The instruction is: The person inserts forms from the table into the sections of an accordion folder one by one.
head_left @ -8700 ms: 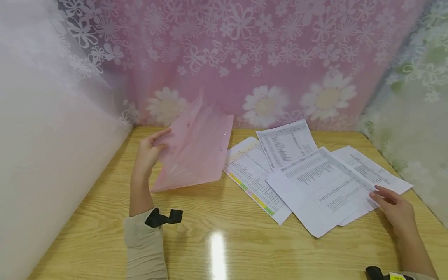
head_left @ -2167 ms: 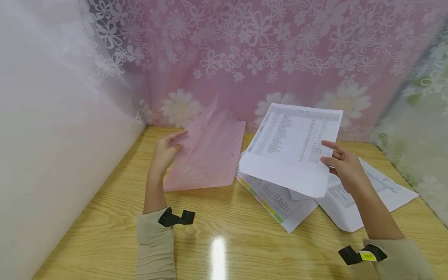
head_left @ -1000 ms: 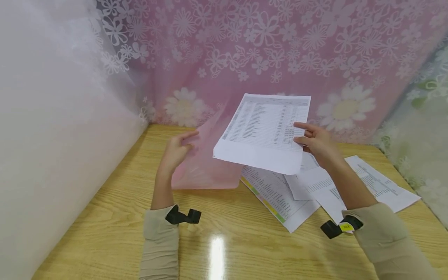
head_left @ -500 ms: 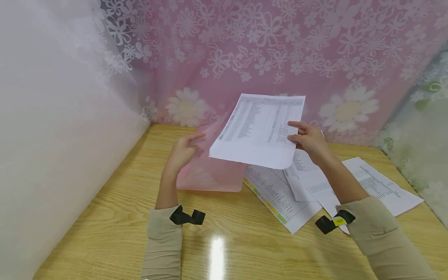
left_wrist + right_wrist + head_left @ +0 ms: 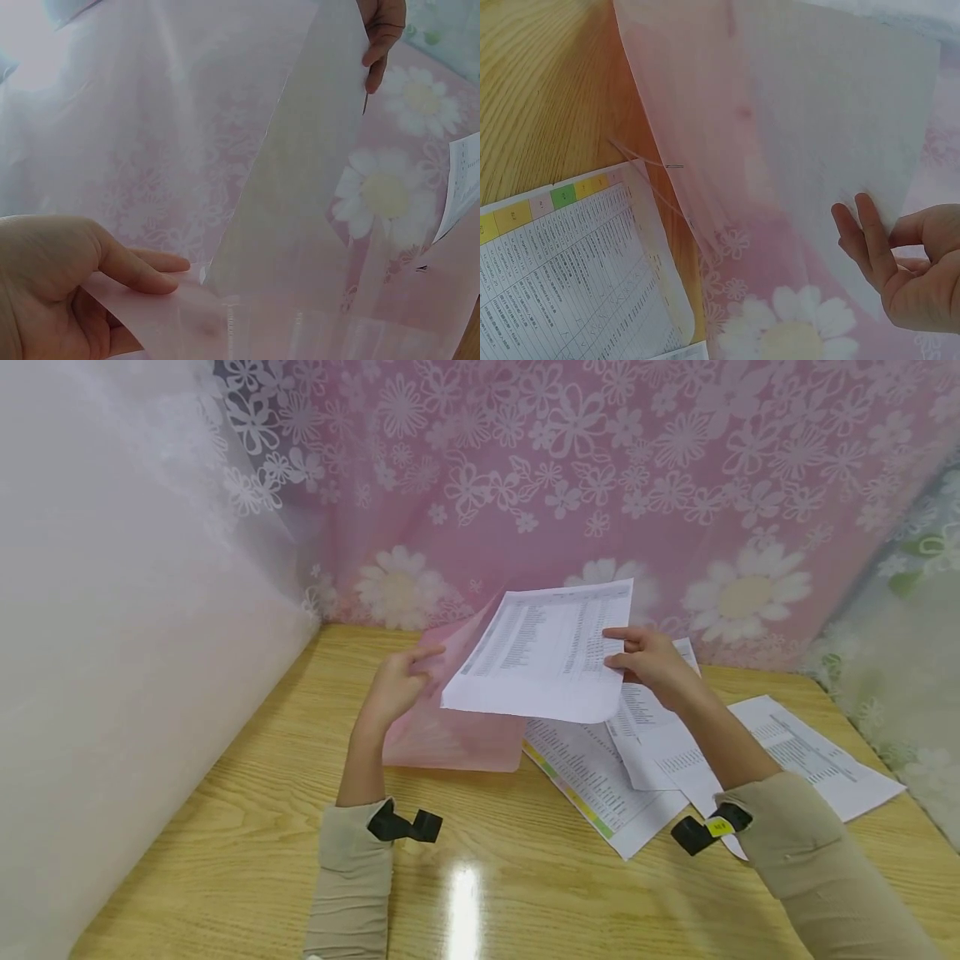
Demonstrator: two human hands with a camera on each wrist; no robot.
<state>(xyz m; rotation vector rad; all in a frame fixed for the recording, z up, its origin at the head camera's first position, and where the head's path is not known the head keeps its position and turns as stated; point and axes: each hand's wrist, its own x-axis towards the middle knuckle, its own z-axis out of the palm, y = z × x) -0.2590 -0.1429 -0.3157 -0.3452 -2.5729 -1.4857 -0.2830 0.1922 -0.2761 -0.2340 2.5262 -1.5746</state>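
Observation:
A pink translucent plastic folder (image 5: 450, 743) stands partly raised on the left of the table. My left hand (image 5: 397, 689) pinches its left edge between thumb and fingers, holding the flap up. My right hand (image 5: 652, 664) pinches the right edge of a printed paper sheet (image 5: 543, 647), which is tilted above the folder and covers much of it in the head view. In the left wrist view, the sheet's pale underside (image 5: 300, 150) slants down to just beside the left fingertips (image 5: 161, 283). The right wrist view shows the right fingers (image 5: 874, 244) at the sheet's edge.
Several printed sheets lie overlapping on the wooden table (image 5: 225, 860) to the right, including a chart with a coloured edge strip (image 5: 581, 777) and a far-right sheet (image 5: 810, 752). A pink flowered curtain (image 5: 525, 468) hangs behind, and a pale wall (image 5: 135, 610) bounds the left.
My right hand has lifted the sheet off the right-hand papers and carried it left over the folder, lowering it slightly in the last half second. My left hand keeps its pinch on the folder.

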